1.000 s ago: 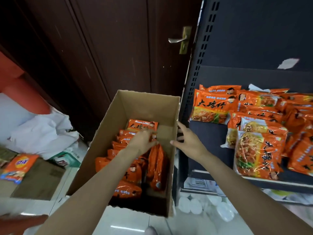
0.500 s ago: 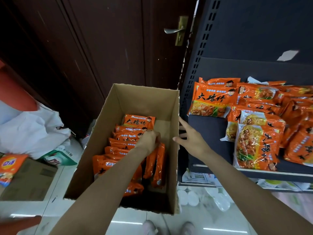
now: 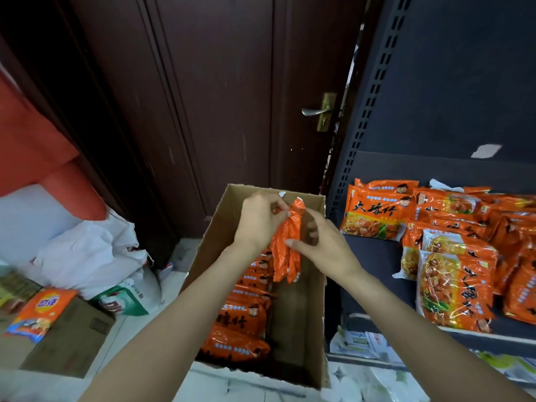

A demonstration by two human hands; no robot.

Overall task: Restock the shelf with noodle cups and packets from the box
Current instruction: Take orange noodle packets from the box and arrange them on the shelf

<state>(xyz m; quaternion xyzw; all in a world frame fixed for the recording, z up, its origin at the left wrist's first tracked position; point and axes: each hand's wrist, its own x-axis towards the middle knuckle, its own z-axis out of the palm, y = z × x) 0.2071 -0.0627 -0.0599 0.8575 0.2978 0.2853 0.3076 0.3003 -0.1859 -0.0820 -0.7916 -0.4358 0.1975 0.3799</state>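
An open cardboard box [image 3: 314,320] stands on the floor with several orange noodle packets [image 3: 243,317] stacked along its left side. Above the box my left hand [image 3: 258,219] pinches the top of a bunch of orange packets [image 3: 285,248] that hang edge-on. My right hand [image 3: 324,245] holds the same bunch from the right, thumb on its front. To the right, a dark metal shelf [image 3: 374,256] carries more orange packets [image 3: 452,274] lying flat in overlapping rows.
A dark wooden door [image 3: 232,97] with a brass handle stands behind the box. At left lie white bags [image 3: 87,256], a green-and-white sack, and a flat carton [image 3: 72,340] with an orange packet on it. Papers and white plastic sit under the shelf.
My left hand has lifted a bunch of packets up out of the box. My right hand has moved left from the box edge and taken hold of the bunch. The camera has tilted upward.
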